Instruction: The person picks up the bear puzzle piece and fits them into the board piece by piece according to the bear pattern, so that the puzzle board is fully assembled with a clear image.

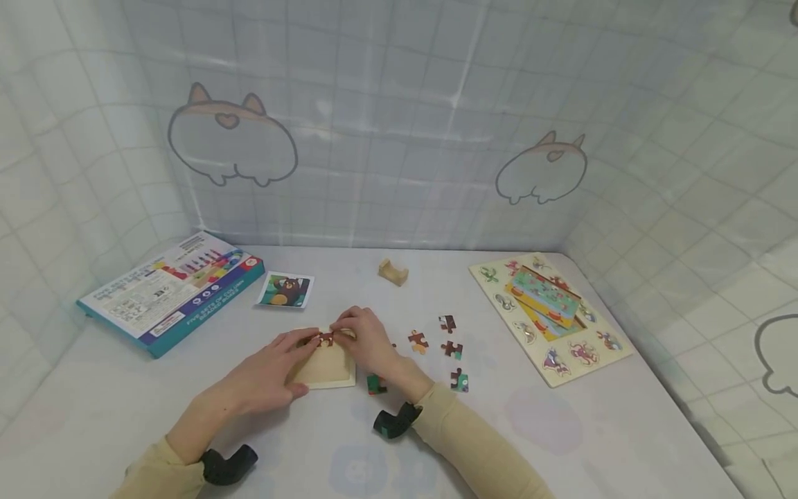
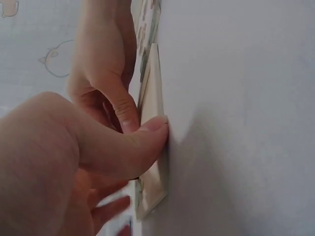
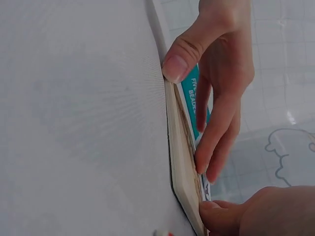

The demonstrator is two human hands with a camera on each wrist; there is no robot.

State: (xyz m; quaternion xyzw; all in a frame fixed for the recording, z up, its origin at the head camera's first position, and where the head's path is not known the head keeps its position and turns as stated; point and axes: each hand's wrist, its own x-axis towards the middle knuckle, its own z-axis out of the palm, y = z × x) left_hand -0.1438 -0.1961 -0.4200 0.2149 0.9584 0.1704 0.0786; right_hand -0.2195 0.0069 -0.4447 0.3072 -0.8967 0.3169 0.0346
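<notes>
A shallow wooden puzzle tray (image 1: 330, 373) lies before me, with brown puzzle pieces (image 1: 325, 339) along its far side. My left hand (image 1: 264, 372) spans the tray's left side, fingers stretched to the far pieces. In the right wrist view, the left thumb (image 3: 176, 68) presses on the tray's near edge. My right hand (image 1: 369, 341) bends over the far right corner, with thumb and fingertips pinching at a piece mostly hidden by the fingers. The left wrist view shows the right thumb (image 2: 125, 113) down inside the tray. Loose pieces (image 1: 418, 341) lie to the right.
A bear picture card (image 1: 287, 290) lies behind the tray. The teal-sided box (image 1: 174, 291) sits at the left, a small notched wooden block (image 1: 393, 274) at the back. On the right, colourful cards (image 1: 545, 298) rest on a wooden animal board (image 1: 537, 352). Fabric walls surround the table.
</notes>
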